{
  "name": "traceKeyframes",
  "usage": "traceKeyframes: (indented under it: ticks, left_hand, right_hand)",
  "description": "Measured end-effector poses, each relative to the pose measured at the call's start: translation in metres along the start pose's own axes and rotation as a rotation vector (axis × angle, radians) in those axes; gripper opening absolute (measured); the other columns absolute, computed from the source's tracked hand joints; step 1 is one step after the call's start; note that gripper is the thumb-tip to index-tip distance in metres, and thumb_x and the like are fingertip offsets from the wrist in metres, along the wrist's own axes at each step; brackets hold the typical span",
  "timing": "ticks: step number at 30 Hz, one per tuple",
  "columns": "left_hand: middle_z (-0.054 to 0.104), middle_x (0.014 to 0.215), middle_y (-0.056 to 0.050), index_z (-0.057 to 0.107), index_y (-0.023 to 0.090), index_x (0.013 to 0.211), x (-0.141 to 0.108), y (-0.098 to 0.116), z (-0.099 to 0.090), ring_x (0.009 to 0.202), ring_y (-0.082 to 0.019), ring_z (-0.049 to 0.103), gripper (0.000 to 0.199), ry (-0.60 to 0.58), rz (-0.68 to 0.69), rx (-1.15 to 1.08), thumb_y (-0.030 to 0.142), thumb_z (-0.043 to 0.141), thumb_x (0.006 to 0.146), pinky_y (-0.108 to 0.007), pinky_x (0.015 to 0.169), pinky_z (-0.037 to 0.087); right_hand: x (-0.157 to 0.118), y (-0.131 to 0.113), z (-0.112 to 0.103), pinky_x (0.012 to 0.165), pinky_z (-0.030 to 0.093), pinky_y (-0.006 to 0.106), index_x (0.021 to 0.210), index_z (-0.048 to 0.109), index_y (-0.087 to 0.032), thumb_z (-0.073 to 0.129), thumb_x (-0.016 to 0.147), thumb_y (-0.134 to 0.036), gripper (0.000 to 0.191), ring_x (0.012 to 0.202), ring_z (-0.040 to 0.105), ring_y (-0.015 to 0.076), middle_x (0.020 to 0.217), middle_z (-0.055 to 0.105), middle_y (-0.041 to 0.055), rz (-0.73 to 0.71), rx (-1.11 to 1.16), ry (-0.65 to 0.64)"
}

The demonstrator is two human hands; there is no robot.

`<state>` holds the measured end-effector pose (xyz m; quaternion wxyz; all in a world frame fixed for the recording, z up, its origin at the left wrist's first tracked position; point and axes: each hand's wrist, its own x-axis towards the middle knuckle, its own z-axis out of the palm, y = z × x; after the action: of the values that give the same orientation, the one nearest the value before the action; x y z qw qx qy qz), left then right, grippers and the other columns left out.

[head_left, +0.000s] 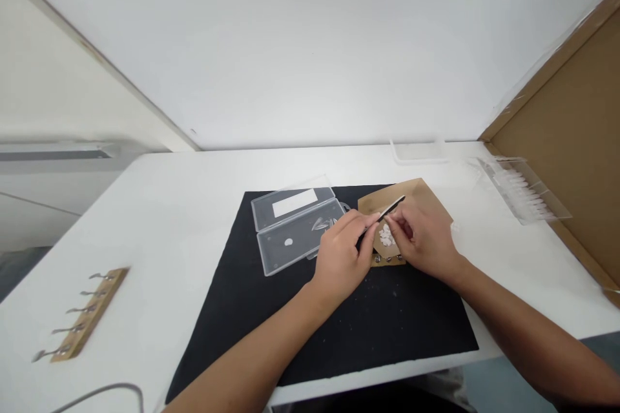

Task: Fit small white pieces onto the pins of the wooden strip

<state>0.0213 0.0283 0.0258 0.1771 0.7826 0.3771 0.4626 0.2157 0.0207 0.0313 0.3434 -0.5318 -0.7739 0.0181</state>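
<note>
My left hand (343, 253) is closed around a slim dark nail file (392, 206) that slants up to the right above the mat. My right hand (427, 237) is beside it, thumb and fingers pinched near the file's edge; whatever they hold is too small or hidden to make out. Small white pieces (386, 236) lie on brown paper (433, 199) beneath my hands. A wooden strip with metal clips (388, 261) shows just below them, partly covered.
An open clear plastic case (290, 258) with clear pieces lies on the black mat (232, 310). On the left stands a wooden block with several metal clips (92, 313). At right are a clear box of white tips (526, 193) and, farther back, a clear tray (420, 160).
</note>
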Motion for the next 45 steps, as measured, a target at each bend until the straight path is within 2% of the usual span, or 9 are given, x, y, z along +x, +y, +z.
traceKeyframes:
  ticks: [8,13,17,21,27,32,37,41,45]
  left_hand:
    - [0.075,0.092,-0.007,0.076,0.015,0.112,0.0,-0.001,0.0,0.088,-0.018,0.072,0.019,0.001,-0.001,0.009,0.017,0.059,0.104,-0.029,0.084,0.058]
    - [0.074,0.085,-0.006,0.076,0.016,0.113,0.001,-0.002,0.0,0.083,-0.017,0.071,0.02,-0.012,-0.019,-0.028,0.019,0.059,0.105,-0.03,0.081,0.058]
    - [0.074,0.085,-0.006,0.077,0.015,0.11,0.001,-0.002,0.0,0.084,-0.018,0.071,0.019,-0.01,-0.013,-0.031,0.019,0.059,0.104,-0.029,0.081,0.058]
    - [0.074,0.086,-0.006,0.076,0.015,0.113,0.001,-0.003,-0.001,0.084,-0.018,0.071,0.02,-0.001,-0.007,-0.022,0.02,0.059,0.105,-0.03,0.08,0.058]
    - [0.074,0.089,-0.005,0.075,0.017,0.114,0.001,0.001,-0.004,0.084,-0.017,0.07,0.019,0.009,0.012,-0.024,0.018,0.059,0.105,-0.029,0.081,0.058]
    - [0.073,0.095,-0.007,0.07,0.016,0.118,0.004,-0.003,-0.01,0.087,-0.018,0.069,0.019,0.069,0.014,0.13,0.018,0.056,0.106,-0.03,0.082,0.055]
    - [0.066,0.092,-0.005,0.07,0.022,0.126,0.007,-0.015,-0.017,0.078,-0.018,0.063,0.028,0.107,-0.122,0.333,0.018,0.053,0.104,-0.028,0.067,0.048]
    - [0.059,0.088,-0.003,0.078,0.023,0.107,0.006,-0.013,-0.017,0.072,-0.015,0.059,0.033,0.027,-0.146,0.197,0.01,0.049,0.1,-0.026,0.064,0.047]
    - [0.059,0.09,-0.005,0.079,0.023,0.107,0.005,-0.005,-0.016,0.08,-0.016,0.063,0.032,-0.067,-0.129,-0.063,0.014,0.049,0.104,-0.028,0.069,0.053]
  right_hand:
    - [-0.001,0.0,0.004,0.056,0.028,0.03,0.077,0.052,-0.021,0.055,0.104,-0.031,0.029,0.056,0.047,0.0125,0.063,0.054,-0.0031,-0.07,-0.04,-0.007]
    - [0.002,0.001,-0.002,0.056,0.028,0.029,0.081,0.055,-0.021,0.057,0.103,-0.034,0.026,0.055,0.049,0.0121,0.062,0.058,-0.0035,0.091,-0.064,0.07]
    - [0.002,0.0,-0.002,0.056,0.028,0.03,0.075,0.05,-0.021,0.055,0.103,-0.031,0.03,0.055,0.047,0.0121,0.062,0.055,-0.0029,-0.024,-0.037,-0.013]
    - [0.001,-0.001,0.001,0.055,0.028,0.029,0.079,0.052,-0.021,0.057,0.103,-0.032,0.027,0.054,0.047,0.0114,0.062,0.055,-0.004,0.06,-0.074,0.092]
    - [-0.001,-0.008,-0.001,0.055,0.03,0.029,0.076,0.049,-0.021,0.058,0.102,-0.028,0.029,0.055,0.047,0.0106,0.062,0.053,-0.0047,-0.068,-0.037,0.038]
    - [-0.002,-0.007,-0.004,0.056,0.034,0.028,0.079,0.051,-0.022,0.062,0.102,-0.026,0.026,0.056,0.05,0.0102,0.062,0.056,-0.0053,-0.104,-0.057,0.147]
    - [-0.008,-0.001,-0.001,0.056,0.037,0.029,0.08,0.052,-0.024,0.069,0.097,-0.02,0.024,0.057,0.056,0.0106,0.065,0.063,-0.0054,-0.183,-0.07,0.218]
    - [-0.013,0.001,0.001,0.058,0.041,0.032,0.083,0.054,-0.025,0.073,0.096,-0.019,0.023,0.061,0.062,0.0123,0.076,0.072,-0.0022,-0.229,-0.064,0.243]
    - [-0.014,-0.001,0.001,0.062,0.047,0.032,0.085,0.055,-0.025,0.074,0.095,-0.017,0.023,0.069,0.068,0.0151,0.08,0.075,-0.0001,-0.289,-0.074,0.245]
